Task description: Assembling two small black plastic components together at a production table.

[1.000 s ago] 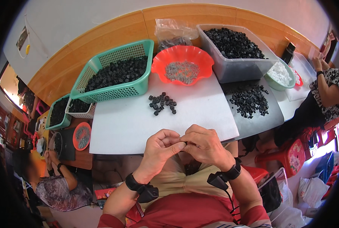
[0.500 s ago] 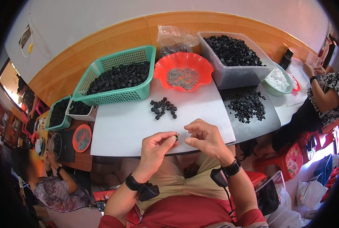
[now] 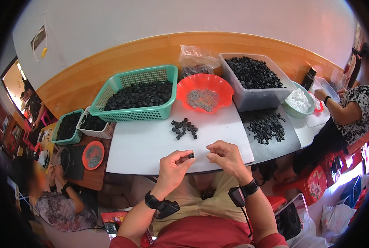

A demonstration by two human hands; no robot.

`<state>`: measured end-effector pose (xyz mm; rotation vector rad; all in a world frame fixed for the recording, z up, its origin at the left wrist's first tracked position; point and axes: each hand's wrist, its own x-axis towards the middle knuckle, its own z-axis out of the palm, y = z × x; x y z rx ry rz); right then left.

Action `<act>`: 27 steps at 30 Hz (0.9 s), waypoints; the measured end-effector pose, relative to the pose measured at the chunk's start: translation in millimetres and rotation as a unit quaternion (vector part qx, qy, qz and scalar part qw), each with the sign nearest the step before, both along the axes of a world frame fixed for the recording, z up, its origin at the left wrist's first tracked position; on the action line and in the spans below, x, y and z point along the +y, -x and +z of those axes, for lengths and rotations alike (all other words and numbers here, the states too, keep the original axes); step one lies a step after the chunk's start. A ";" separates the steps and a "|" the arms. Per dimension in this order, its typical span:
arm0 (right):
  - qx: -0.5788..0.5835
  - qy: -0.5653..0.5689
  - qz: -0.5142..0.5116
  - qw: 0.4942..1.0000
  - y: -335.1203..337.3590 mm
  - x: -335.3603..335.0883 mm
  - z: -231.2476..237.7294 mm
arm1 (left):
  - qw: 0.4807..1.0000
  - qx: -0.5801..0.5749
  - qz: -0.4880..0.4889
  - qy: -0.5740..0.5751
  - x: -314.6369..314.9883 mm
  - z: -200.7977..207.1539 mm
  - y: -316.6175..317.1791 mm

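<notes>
Over the near edge of the white-topped table (image 3: 141, 151), my left hand (image 3: 172, 168) pinches a small black round cap (image 3: 191, 155) between thumb and fingertips. A short way to its right is my right hand (image 3: 227, 159), its fingers half curled and the thumb a little apart from the index finger; I make out nothing in it. Beyond both hands lies a loose cluster of black caps (image 3: 184, 128). Farther back, a wavy-rimmed red bowl (image 3: 225, 97) holds many small grey pieces.
A green basket (image 3: 134, 116) of black parts stands back left, a grey plastic bin (image 3: 256, 99) of them back right. More black pieces (image 3: 266, 127) lie on a dark mat at right, near a pale green bowl (image 3: 303, 113). Co-workers sit left (image 3: 60, 206) and right (image 3: 349, 109).
The table now sits lower in view. My left hand has turned the cap so more of it shows. The right thumb and index finger have come closer together.
</notes>
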<state>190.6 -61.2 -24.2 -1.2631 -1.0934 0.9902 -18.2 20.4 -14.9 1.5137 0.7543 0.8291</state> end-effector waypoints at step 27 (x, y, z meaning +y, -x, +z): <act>0.022 -0.027 -0.027 0.999 1.5 2.0 -1.4 | 0.854 0.189 0.310 -0.373 206.5 68.0 88.3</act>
